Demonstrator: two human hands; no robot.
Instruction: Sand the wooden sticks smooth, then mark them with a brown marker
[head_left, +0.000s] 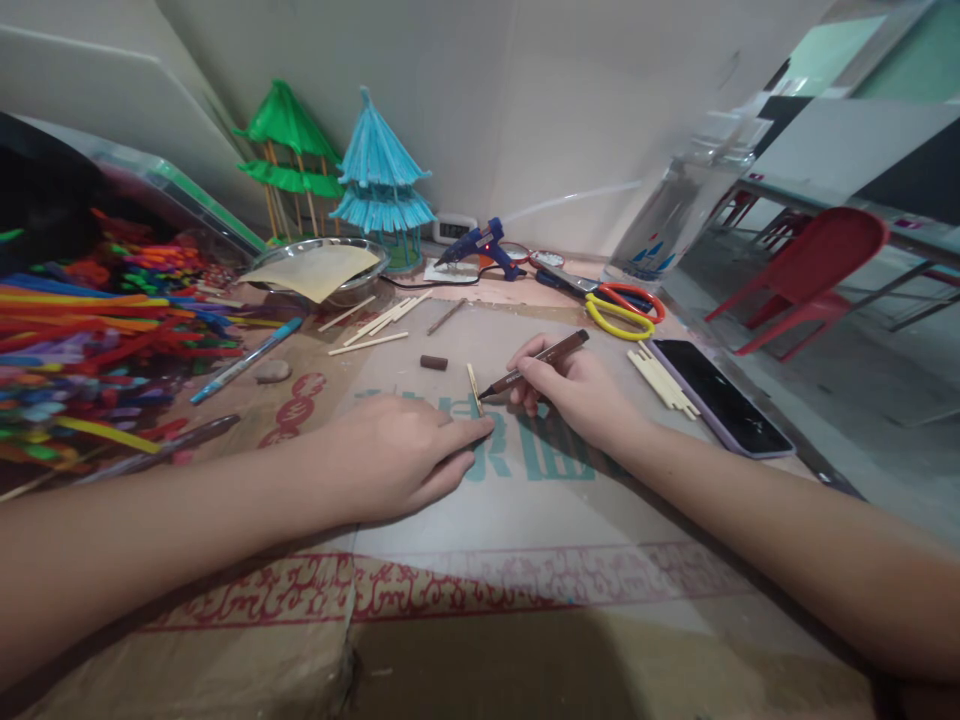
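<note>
My right hand (566,385) is closed around a brown marker (540,360), whose tip meets a short wooden stick (474,388) lying on the covered tabletop. Part of the stick looks brown near the marker tip. My left hand (412,450) rests palm down, index finger stretched out with its tip at the stick's near end; the other fingers are partly hidden. Just beyond the stick lies a brown marker cap (433,362). Several pale sticks (382,322) and one brownish stick (447,316) are farther back.
Colourful pipe cleaners (97,340) crowd the left. At the back stand a green model pavilion (289,150), a blue one (382,180), a metal bowl (360,285), a blue glue gun (480,247) and scissors (622,305). A phone (720,395) and sticks (662,382) lie right.
</note>
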